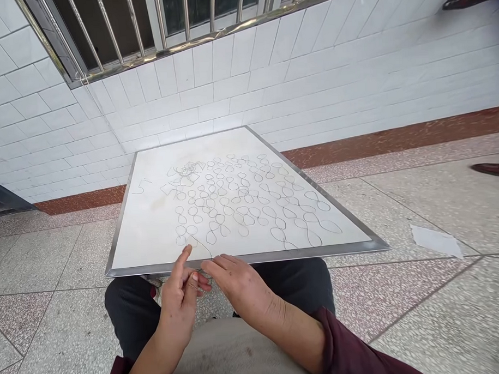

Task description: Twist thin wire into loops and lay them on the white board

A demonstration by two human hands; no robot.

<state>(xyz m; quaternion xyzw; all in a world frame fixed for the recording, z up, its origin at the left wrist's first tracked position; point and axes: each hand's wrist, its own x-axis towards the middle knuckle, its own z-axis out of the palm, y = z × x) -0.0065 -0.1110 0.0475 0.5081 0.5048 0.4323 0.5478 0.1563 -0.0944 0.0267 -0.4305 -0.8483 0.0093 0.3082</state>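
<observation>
A thin wire (203,247) rises in a bend from the fingers of my right hand (245,288) and arches over the table's near edge. My right hand is closed, its fingertips pinched on the wire. To its left, my left hand (179,296) has the index finger stretched up beside the wire's bent end. Its thumb presses toward the curled fingers; what lies between them is hidden. Beyond the hands, many wire pieces twisted into figure-eight loops (221,225) lie spread over the white tabletop (132,240).
A tangled heap of wire (189,170) lies at the tabletop's back left, with a few bent pieces (142,186) farther left. A metal rim (309,252) edges the table. Behind stands a white tiled wall (230,89) with a barred window (186,17). A white scrap (436,240) lies on the floor.
</observation>
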